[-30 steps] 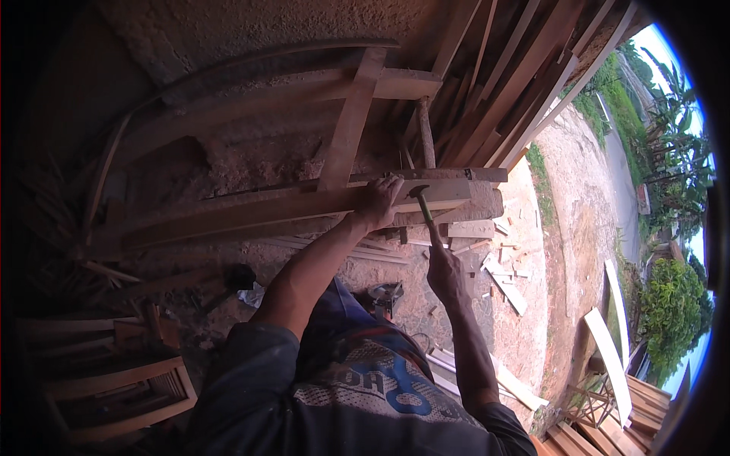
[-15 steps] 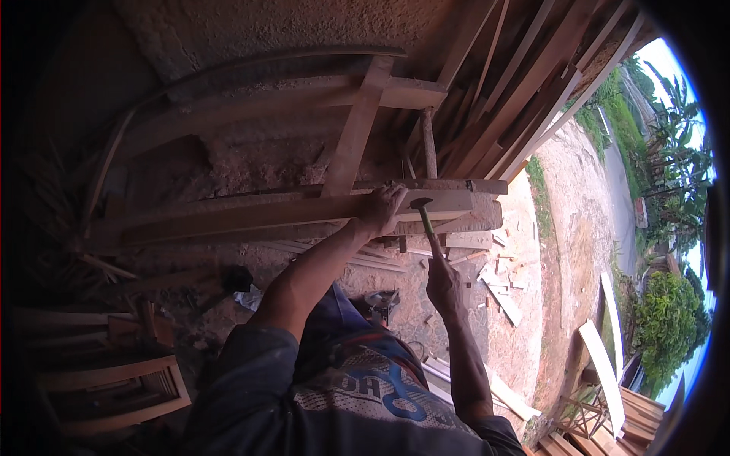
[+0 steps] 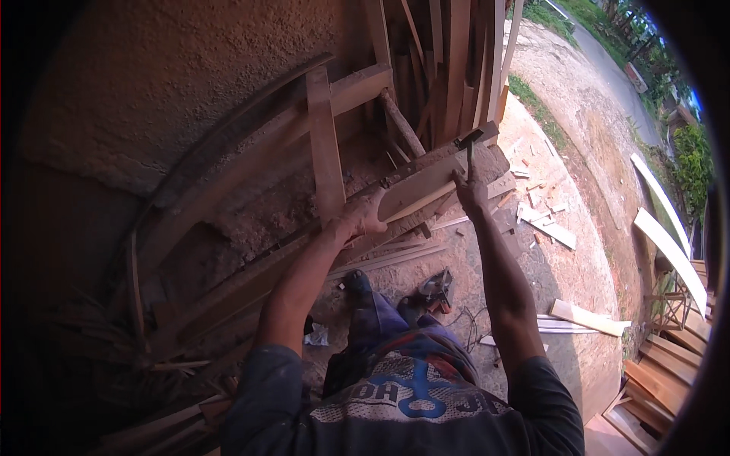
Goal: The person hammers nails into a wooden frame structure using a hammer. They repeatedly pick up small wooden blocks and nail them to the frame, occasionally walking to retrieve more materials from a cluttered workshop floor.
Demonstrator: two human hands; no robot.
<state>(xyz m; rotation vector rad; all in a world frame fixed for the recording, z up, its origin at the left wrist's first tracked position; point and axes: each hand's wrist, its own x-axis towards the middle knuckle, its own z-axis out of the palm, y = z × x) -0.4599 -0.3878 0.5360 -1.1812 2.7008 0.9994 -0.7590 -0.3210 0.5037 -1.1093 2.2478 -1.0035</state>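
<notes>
A long wooden board [image 3: 418, 185] lies along a rough timber bench [image 3: 496, 161], slanting up to the right. My left hand [image 3: 366, 213] is closed over the board near its middle, the thumb toward me. In my right hand [image 3: 471, 191] is a hammer [image 3: 470, 146], gripped by its handle. The hammer's dark head is at the board's right end, by the bench's far edge; whether it touches the wood I cannot tell.
A wooden crosspiece [image 3: 325, 144] stands beyond my left hand. Upright planks [image 3: 460, 68] lean at the back. By my feet are a power tool [image 3: 437, 291] with a cord and thin wood strips [image 3: 395, 262]. Offcuts [image 3: 547, 226] litter the ground at right.
My view has turned, so the bench now slants. The hammer head has shifted from the board's face near my left hand to its right end. My left hand still holds the board.
</notes>
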